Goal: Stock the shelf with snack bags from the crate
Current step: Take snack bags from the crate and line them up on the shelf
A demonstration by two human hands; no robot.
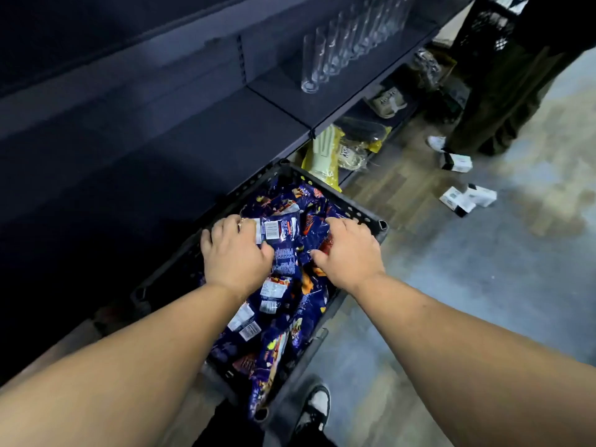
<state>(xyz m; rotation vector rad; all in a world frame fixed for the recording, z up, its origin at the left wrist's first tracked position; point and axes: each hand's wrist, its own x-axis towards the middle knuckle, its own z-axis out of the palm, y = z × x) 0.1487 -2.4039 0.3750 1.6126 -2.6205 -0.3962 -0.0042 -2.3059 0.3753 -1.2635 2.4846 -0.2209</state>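
Two hands (237, 253) (346, 250) on one crate's (361, 217) many snack bags (283, 253).

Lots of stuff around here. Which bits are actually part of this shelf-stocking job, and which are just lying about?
Part of the job:
snack bags
crate
shelf
left hand and right hand, both on the bags

Just lying about:
glass tumblers
small white boxes on the floor
yellow glove packet

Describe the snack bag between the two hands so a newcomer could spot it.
Find the black crate below the shelf. Between the left hand and right hand lies a blue bag; unlike most neighbours, it shows its back, white barcode up.
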